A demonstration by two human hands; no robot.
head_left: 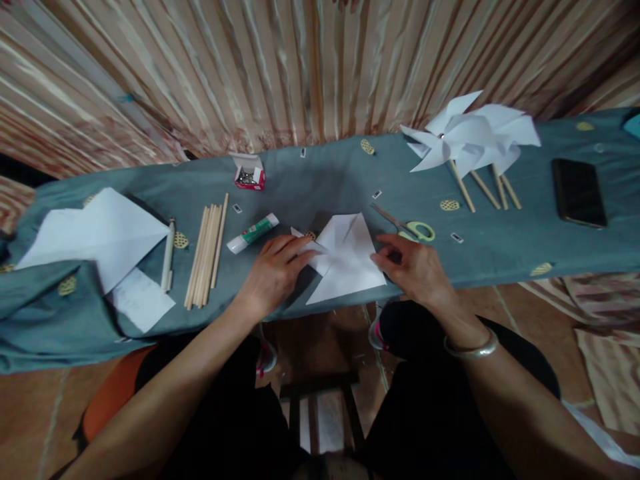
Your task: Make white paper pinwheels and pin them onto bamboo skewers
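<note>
A white sheet of paper, cut and partly folded into a pinwheel shape, lies at the front edge of the cloth-covered table. My left hand is closed on a folded flap at its left side, with thumb and fingertips pressed together. At the opposite edge, my right hand has its thumb and curled forefinger at the paper's rim; the other fingers are tucked in. Scissors with pale green handles lie just behind my right hand. A glue stick lies beyond my left hand.
Several wooden sticks and a pen lie left, beside white paper sheets. A small red box holds metal pins. Finished paper pinwheels and a dark phone are on the right. A curtain hangs behind the table.
</note>
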